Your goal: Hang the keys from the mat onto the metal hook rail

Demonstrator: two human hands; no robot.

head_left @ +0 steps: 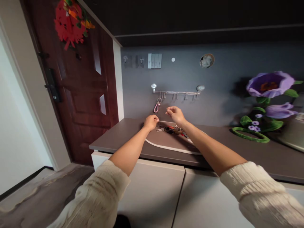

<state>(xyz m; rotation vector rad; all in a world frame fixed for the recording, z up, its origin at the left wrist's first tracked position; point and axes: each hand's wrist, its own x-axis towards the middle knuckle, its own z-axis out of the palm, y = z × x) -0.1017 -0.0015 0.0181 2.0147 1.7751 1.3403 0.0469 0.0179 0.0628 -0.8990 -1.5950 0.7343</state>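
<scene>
Above the far left part of a brown mat with a pale rim (163,146), my left hand (151,123) is closed in a pinch. My right hand (175,114) is a little higher and to the right, its thumb and fingertips pressed together. Whatever either hand pinches is too small to make out. A heap of keys and key rings (175,130) lies on the mat under my hands, partly hidden by my right forearm. From the left part of a metal hook rail (177,92) on the wall hangs a pink loop keychain (156,107), just above and between my hands.
The mat lies on a dark countertop (118,134) over white cabinets (152,186). Purple artificial flowers (270,85) stand on the right. A switch panel (155,61) and two small hooks are on the wall. A brown door (87,88) with a red decoration is at left.
</scene>
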